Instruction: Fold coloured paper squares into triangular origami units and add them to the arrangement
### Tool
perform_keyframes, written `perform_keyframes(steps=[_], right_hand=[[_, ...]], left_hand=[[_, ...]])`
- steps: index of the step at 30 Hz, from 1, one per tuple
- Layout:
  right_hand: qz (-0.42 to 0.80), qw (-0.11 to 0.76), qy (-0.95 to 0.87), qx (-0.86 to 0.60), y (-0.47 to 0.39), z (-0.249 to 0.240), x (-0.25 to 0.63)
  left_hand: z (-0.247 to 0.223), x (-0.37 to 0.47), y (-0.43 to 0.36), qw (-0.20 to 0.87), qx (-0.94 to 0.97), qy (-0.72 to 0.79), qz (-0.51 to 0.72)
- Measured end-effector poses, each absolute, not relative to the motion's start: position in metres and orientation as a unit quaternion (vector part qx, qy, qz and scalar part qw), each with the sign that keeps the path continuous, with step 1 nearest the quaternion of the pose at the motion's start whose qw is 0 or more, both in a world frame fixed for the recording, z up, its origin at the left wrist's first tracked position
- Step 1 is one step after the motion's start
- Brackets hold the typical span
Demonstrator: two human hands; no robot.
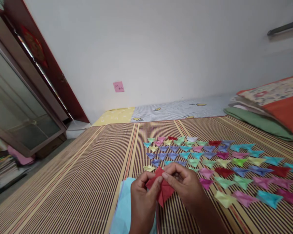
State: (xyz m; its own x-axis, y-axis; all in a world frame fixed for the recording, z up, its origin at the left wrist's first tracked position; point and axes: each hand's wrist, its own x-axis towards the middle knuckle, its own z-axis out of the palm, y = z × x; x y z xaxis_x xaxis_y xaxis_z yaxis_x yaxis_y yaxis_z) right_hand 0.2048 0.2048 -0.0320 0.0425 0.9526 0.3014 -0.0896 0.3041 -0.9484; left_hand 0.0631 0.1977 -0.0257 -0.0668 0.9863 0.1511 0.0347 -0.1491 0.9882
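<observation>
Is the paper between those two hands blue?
No, the left hand and right hand both hold a red paper.

The sheet of red paper (166,191) is partly folded, with sharp corners, overlapping layers and a crease down its lower part; it is held above the striped mat (88,182), one tip pointing downward.

Nothing can be read, even on the marked pink note (118,86).

Folded papers (209,163) lie in rows on the mat (100,169). Sheets (122,204) lie left of them, nearer the front; bedding (280,100) sits far right, the door (51,68) far left, the wall (161,48) behind.
</observation>
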Motion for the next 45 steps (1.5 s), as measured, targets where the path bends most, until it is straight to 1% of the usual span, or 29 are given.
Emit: perform_keyframes(steps=[3, 10, 15, 18, 25, 29, 37, 41, 45], right_hand=[[0.426, 0.607, -0.535, -0.406, 0.204, -0.03, 0.204], [0.423, 0.604, -0.542, -0.404, 0.202, -0.029, 0.204], [0.422, 0.615, -0.53, -0.404, 0.203, -0.03, 0.202], [0.413, 0.622, -0.525, -0.408, 0.203, -0.03, 0.2], [0.404, 0.624, -0.514, -0.429, 0.202, -0.031, 0.202], [0.399, 0.626, -0.509, -0.435, 0.201, -0.029, 0.204], [0.402, 0.648, -0.491, -0.421, 0.198, -0.021, 0.205], [0.398, 0.648, -0.489, -0.427, 0.197, -0.019, 0.211], [0.411, 0.626, -0.514, -0.418, 0.198, -0.022, 0.214]], left_hand=[[-0.027, 0.064, 0.197, 0.417, 0.523, 0.494, 0.556], [-0.03, 0.064, 0.196, 0.41, 0.507, 0.49, 0.579], [-0.026, 0.068, 0.194, 0.482, 0.464, 0.455, 0.588], [-0.024, 0.068, 0.195, 0.495, 0.455, 0.451, 0.587], [-0.02, 0.062, 0.197, 0.564, 0.472, 0.434, 0.52], [-0.016, 0.059, 0.198, 0.552, 0.486, 0.451, 0.506], [-0.017, 0.058, 0.192, 0.52, 0.544, 0.431, 0.498], [-0.014, 0.048, 0.192, 0.542, 0.586, 0.395, 0.456], [-0.011, 0.041, 0.196, 0.567, 0.557, 0.392, 0.463]])
